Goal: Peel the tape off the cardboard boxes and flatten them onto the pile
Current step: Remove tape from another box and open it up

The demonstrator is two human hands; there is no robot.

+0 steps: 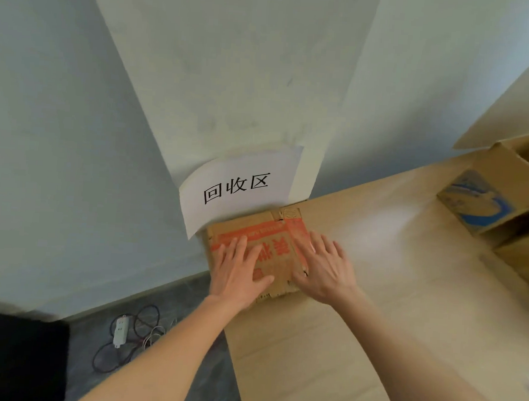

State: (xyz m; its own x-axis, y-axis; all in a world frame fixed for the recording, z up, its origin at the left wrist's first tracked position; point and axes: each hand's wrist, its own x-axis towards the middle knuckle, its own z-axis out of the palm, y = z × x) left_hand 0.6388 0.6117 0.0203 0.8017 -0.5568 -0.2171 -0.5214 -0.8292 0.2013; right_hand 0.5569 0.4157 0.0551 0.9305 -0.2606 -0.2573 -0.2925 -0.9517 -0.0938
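— What is being pressed?
— A flattened cardboard box (254, 249) with red print is pressed flat by the left hand (237, 271) and the right hand (324, 270), fingers spread on top of it.
— Where is it laid?
— On a large sheet of cardboard (376, 269), against the wall, just below a paper sign (237, 186).
— What else is seen?
— An open box (499, 196) with blue print is seen at the right; a power strip (119, 331) with cables is seen on the floor.

Soft daylight, glare patch centre-right, blurred, warped edges.
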